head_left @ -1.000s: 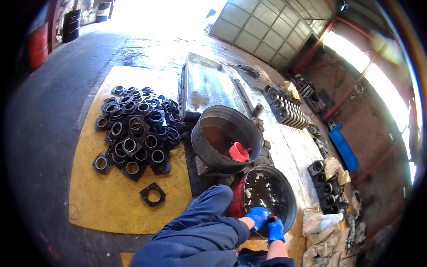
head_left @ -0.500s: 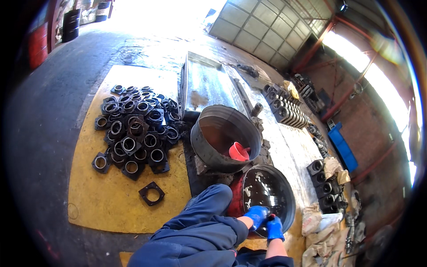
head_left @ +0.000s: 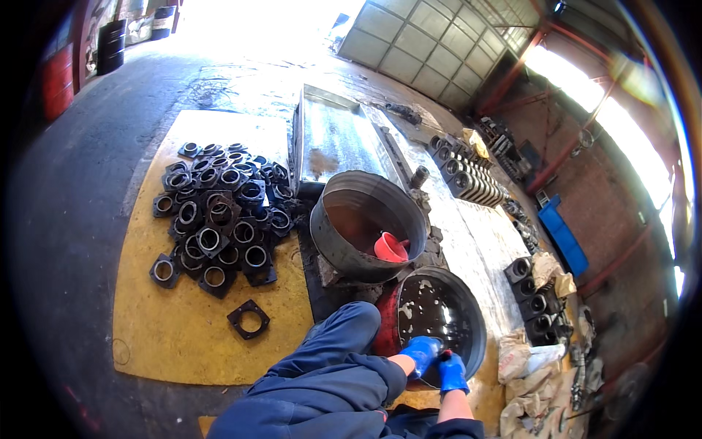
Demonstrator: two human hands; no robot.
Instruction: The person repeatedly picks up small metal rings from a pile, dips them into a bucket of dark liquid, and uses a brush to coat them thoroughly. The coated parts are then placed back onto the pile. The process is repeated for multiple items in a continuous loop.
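My left hand (head_left: 422,353), in a blue glove, is closed over the near part of a cut-down red drum (head_left: 386,328). Beside it is my right hand (head_left: 453,372), gloved in blue too, with its fingers curled in. A small dark and reddish bit (head_left: 444,355) shows between the hands; what they grip is too small and covered to name. Dark, shiny liquid (head_left: 431,307) with pale floating patches fills the drum below them. Just beyond stands a larger grey metal tub (head_left: 329,245) with brownish liquid, and a red plastic scoop (head_left: 390,247) rests inside it.
A heap of dark square flanges with round holes (head_left: 219,212) lies on a yellow board (head_left: 175,336) at left; a single flange (head_left: 248,320) lies nearer. Behind the tub is a long metal tray (head_left: 333,135). Ring-shaped parts (head_left: 468,175) and crumpled sacks (head_left: 526,399) line the right.
The pale patches on the dark liquid have broken up and shifted. My hands stay close together in nearly the same place; the whole view has moved slightly.
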